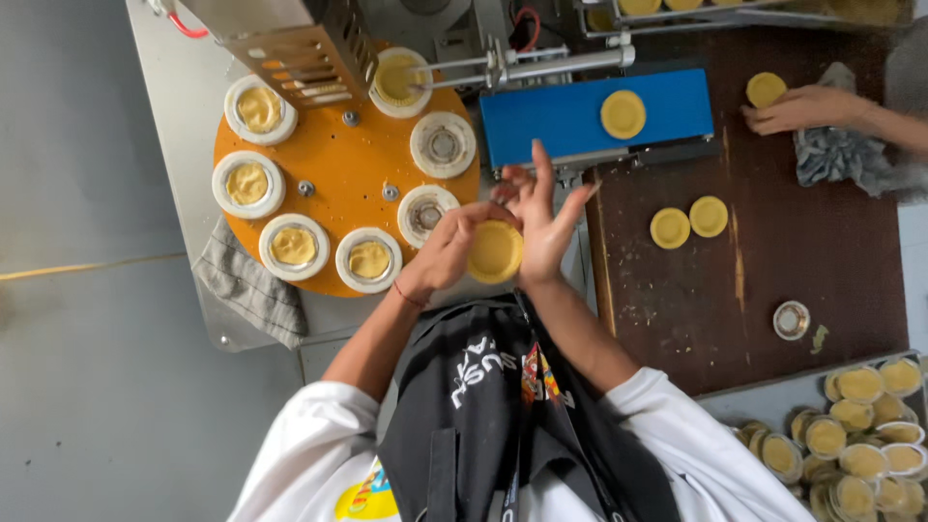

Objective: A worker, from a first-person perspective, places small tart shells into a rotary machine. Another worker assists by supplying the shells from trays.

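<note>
while both hands meet just beside the orange turntable, the left hand curls closed around a yellow tart shell; the right hand presses its open palm against it, fingers spread, near the blue conveyor.

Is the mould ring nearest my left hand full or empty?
Empty: the ring beside the left hand shows bare metal inside, unlike the dough-filled ring next to it.

A brown worktop bears two yellow discs and a small tin.
</note>
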